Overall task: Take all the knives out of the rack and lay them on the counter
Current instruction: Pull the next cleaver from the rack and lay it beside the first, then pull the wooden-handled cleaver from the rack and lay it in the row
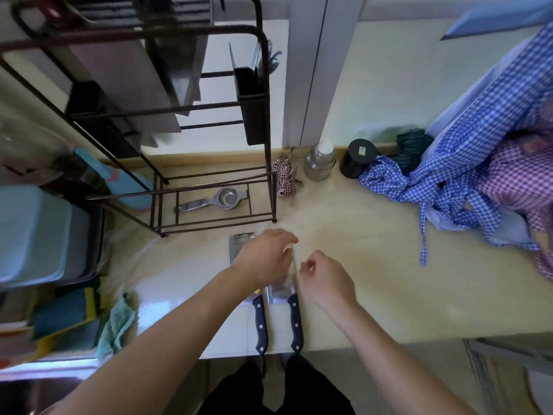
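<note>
Your left hand [263, 259] lies curled over the cleaver blades; grip state can't be told. Your right hand [326, 280] pinches w/ narrow fingers at the second cleaver [294, 322], blade edge-up. First cleaver [259, 323] lies flat on the surface [359, 235], just beside it. Wire rack [209, 187] stands behind.

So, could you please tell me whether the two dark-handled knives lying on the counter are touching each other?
Apart at the handles: the head view shows pale counter between the left knife handle and the right knife handle. The hands hide the blades.
</note>
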